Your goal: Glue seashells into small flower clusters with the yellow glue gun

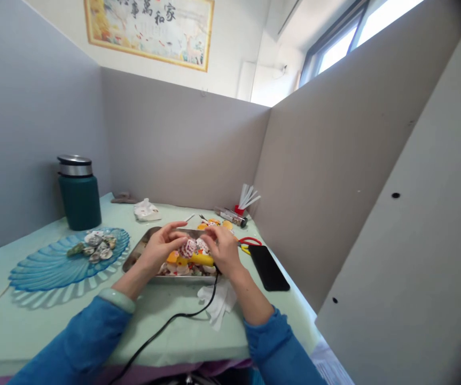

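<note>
Over a metal tray [140, 251], my left hand [162, 248] pinches a red-and-white patterned seashell [187, 248] between thumb and fingers. My right hand [224, 248] is closed beside it, its fingertips at a second pale, red-speckled seashell [202, 245]. The two shells are close together; whether they touch I cannot tell. Below them a yellow glue gun [201, 260] lies across the tray, partly hidden by my right hand, its black cord [170, 320] running toward the front edge. Loose shells [180, 269] fill the tray around it.
A blue scalloped plate [41, 270] with several shells sits left, before a green flask [80, 195]. To the right lie a black phone [269, 268] and red-and-yellow-handled pliers [250, 242]. Behind are white sticks [247, 197] and a clear tube [232, 216]. Tissue [219, 302] lies in front.
</note>
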`<state>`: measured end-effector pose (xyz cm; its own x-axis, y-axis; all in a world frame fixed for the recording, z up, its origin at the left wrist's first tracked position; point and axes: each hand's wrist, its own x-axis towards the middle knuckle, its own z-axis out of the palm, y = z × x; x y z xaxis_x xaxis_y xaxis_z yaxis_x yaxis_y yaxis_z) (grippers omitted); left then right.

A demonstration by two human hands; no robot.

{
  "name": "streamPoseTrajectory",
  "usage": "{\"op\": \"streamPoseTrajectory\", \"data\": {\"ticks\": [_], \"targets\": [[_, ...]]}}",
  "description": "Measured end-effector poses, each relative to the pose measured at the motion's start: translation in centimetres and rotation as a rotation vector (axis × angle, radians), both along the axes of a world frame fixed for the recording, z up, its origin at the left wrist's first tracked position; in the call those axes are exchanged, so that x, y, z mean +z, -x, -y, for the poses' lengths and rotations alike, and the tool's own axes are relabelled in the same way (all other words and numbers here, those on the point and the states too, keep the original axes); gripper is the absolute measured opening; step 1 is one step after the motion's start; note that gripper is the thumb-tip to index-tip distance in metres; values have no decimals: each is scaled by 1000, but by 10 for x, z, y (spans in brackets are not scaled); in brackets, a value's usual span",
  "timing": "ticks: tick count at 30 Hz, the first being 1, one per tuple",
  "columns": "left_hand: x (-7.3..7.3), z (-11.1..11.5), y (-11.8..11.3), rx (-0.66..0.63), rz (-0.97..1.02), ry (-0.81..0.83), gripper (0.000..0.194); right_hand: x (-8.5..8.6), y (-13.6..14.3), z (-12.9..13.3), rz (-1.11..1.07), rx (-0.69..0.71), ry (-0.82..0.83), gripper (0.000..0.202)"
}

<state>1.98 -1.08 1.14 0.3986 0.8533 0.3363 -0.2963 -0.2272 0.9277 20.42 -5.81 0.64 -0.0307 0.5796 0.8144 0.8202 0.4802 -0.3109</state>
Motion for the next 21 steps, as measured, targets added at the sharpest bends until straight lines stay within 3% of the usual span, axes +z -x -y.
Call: {"op": "streamPoseTrajectory", "data": {"ticks": [2,5,7,10,14,21], "targets": [[0,-2,1,19,-7,3,59,2,-19,-2,-6,-267,91,26],[-1,-5,2,42,-10,-6,57,-2,-52,0,8,-693,377,31],[-2,-8,3,57,-1,-4,56,-6,-72,3,-29,-866,574,42],[-2,-9,3,74,12,6,56,-14,-92,7,-97,-970,776,56],[0,-8,3,73,16,19,58,-23,-106,7,-172,-1027,880,73],[4,-2,2,110,40,34,58,-31,-112,6,-175,-1066,916,66]]}}
